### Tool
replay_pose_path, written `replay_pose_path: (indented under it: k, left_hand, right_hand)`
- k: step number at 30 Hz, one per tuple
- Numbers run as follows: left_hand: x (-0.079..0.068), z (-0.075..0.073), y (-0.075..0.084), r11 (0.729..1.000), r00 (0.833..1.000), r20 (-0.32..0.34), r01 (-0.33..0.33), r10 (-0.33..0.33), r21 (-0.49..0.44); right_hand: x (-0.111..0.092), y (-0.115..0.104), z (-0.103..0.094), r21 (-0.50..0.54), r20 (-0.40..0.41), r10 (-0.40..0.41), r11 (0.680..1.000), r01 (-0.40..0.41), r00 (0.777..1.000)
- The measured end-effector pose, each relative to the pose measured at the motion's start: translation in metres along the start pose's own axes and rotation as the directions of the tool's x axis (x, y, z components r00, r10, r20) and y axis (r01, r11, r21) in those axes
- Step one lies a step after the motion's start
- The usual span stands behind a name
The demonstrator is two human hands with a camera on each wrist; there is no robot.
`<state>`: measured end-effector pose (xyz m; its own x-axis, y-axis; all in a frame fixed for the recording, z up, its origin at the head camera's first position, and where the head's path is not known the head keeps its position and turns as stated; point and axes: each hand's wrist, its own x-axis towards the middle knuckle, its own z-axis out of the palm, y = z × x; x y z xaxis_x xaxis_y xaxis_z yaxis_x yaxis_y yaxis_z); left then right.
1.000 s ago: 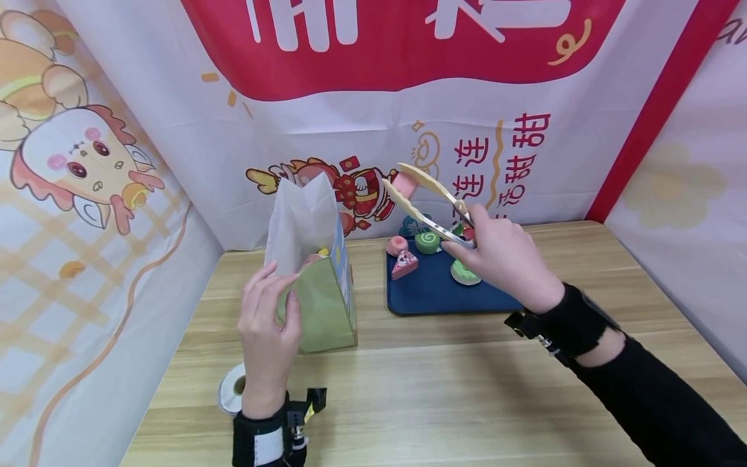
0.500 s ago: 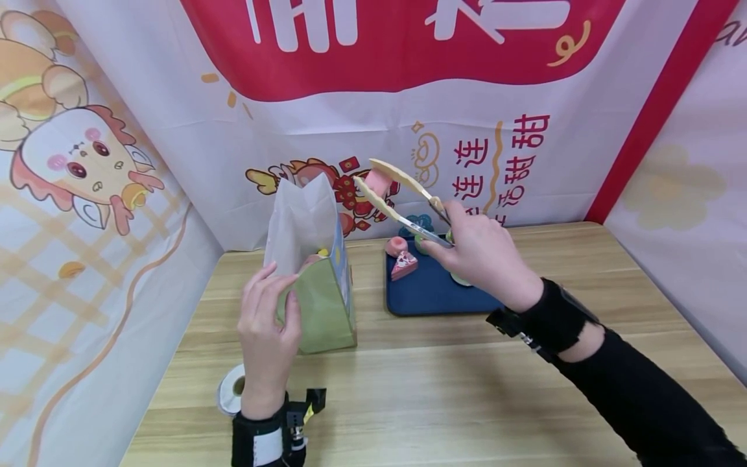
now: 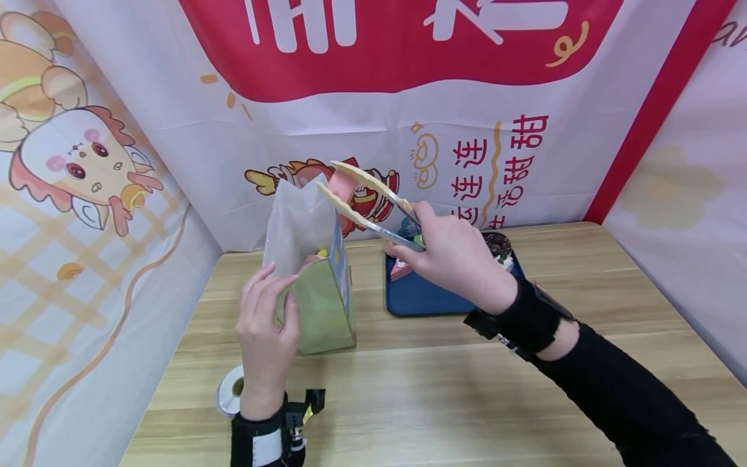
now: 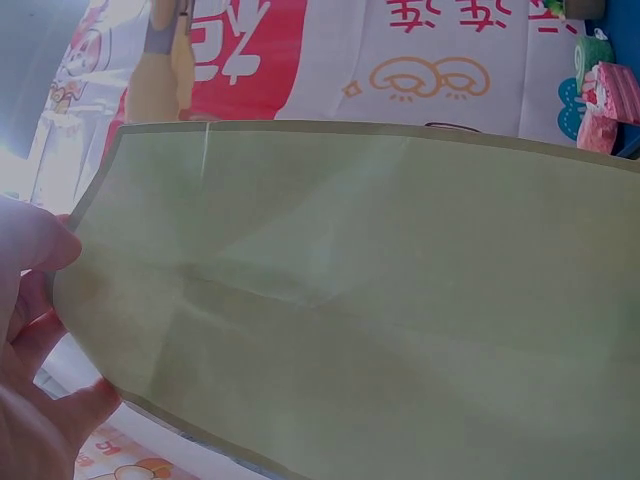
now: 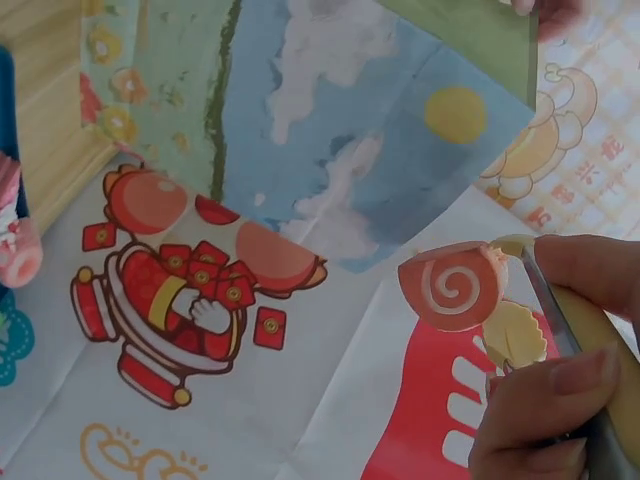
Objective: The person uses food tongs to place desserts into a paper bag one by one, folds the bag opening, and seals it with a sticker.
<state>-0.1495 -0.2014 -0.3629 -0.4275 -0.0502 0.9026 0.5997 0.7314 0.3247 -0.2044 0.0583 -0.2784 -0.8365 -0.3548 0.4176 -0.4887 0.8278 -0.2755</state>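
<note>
My left hand grips the open mouth of a green paper bag, fingers over the rim and thumb against its side; the left wrist view shows the bag's plain green face. A little pink and yellow shows inside the bag. My right hand holds tongs with cream tips and metal arms. Between those tips is a pink Swiss roll, its white swirl facing the right wrist camera. In the head view the roll overlaps the bag's upper right edge; the right wrist view has it beside the bag's printed sky side.
Right of the bag lies a dark blue tray with a pink cake slice, a dark doughnut and other sweets, partly behind my right hand. A white tape roll is by my left wrist. Printed cloth walls enclose the table.
My right hand has moved left with the tongs and the pink Swiss roll, from over the tray to the bag's mouth. My left hand has stayed on the bag.
</note>
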Motion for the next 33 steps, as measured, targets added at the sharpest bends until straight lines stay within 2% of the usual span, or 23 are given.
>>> replay_pose_path:
  k: [19, 25, 33]
  left_hand:
    - [0.001, 0.0, 0.003, 1.0, 1.0, 0.015, 0.011, -0.011, 0.003]
    - [0.002, 0.0, 0.003, 1.0, 1.0, 0.007, 0.001, -0.001, -0.003]
    - [0.0, 0.001, 0.004, 1.0, 1.0, 0.001, 0.0, 0.0, 0.007]
  right_hand:
    - [0.002, -0.02, 0.006, 0.023, 0.02, -0.069, 0.997, 0.069, 0.997]
    - [0.002, -0.023, 0.007, 0.041, 0.07, -0.09, 0.995, 0.087, 0.993]
    - [0.003, -0.027, 0.005, 0.065, 0.159, -0.064, 0.996, 0.055, 0.985]
